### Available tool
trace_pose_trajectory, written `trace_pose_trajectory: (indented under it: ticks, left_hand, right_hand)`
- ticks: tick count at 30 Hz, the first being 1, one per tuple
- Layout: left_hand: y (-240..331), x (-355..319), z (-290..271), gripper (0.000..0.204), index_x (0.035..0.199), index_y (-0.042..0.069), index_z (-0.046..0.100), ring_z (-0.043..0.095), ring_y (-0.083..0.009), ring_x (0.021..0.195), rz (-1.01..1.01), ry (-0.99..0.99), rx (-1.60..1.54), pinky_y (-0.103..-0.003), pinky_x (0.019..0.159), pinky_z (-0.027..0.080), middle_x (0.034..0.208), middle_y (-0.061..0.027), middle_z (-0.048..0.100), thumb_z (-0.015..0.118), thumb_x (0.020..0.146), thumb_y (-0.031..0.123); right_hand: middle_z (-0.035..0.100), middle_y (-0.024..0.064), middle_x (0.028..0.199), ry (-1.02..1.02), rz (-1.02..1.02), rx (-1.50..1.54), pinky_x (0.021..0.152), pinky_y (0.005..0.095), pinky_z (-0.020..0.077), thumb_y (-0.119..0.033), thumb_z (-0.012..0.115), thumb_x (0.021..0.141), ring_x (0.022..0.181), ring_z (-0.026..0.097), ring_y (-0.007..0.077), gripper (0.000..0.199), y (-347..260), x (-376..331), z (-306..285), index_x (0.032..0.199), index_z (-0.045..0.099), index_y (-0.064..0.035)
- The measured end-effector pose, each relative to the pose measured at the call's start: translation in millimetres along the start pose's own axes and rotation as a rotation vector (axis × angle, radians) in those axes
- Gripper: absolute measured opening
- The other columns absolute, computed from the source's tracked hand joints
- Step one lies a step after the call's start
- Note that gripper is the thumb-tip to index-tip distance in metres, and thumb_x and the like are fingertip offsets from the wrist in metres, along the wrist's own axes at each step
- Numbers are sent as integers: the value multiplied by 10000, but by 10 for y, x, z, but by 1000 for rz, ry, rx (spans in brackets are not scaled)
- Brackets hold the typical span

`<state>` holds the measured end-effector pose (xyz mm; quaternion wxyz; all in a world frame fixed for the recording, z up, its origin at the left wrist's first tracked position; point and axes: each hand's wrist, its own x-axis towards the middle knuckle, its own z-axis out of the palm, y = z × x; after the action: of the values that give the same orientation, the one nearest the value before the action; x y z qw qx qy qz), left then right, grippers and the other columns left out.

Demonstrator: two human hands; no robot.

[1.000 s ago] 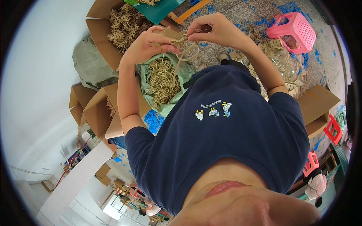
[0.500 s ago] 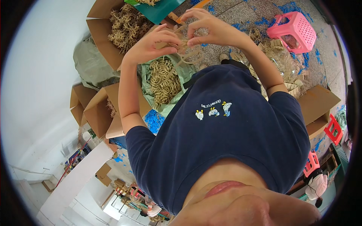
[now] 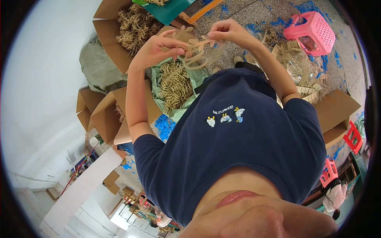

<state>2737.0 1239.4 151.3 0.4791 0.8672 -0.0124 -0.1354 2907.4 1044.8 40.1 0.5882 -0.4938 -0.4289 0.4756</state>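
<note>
A beige leafy sprig, like a piece of artificial plant, is stretched between my two hands above the open bag. My left hand pinches its left end between thumb and fingers. At the other end, my right hand has thumb and fingertips closed on the sprig's tip. Pale curved strands hang beneath it, blurred in part. Below lies a light green bag with many curly beige pieces inside.
At the upper left, a cardboard box holds branching beige pieces. More open boxes stand below it. A pink stool is at the upper right. Blue scraps lie on the floor. Other people work in the background.
My hands have moved apart, the right one shifting right and down. The sprig now shows stretched out between them; before, the hands were close together over it.
</note>
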Motion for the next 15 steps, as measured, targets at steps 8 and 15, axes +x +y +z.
trace_pose_trajectory:
  ticks: [8,15]
  left_hand:
    - [-18,-103,36,163,945,98,699,568,-97,556,24,44,-29,-441,1091,188,648,-4,649,652,811,179]
    - [41,-115,46,189,952,113,705,579,-105,575,99,17,-29,-442,1083,198,639,-12,649,684,765,96]
  right_hand:
    - [640,1,701,61,-173,-136,534,186,399,-213,741,755,635,557,38,179,-302,-57,-38,763,681,-45]
    - [636,-4,690,66,-133,-176,517,188,384,-238,741,754,610,536,36,210,-304,-52,36,763,680,-37]
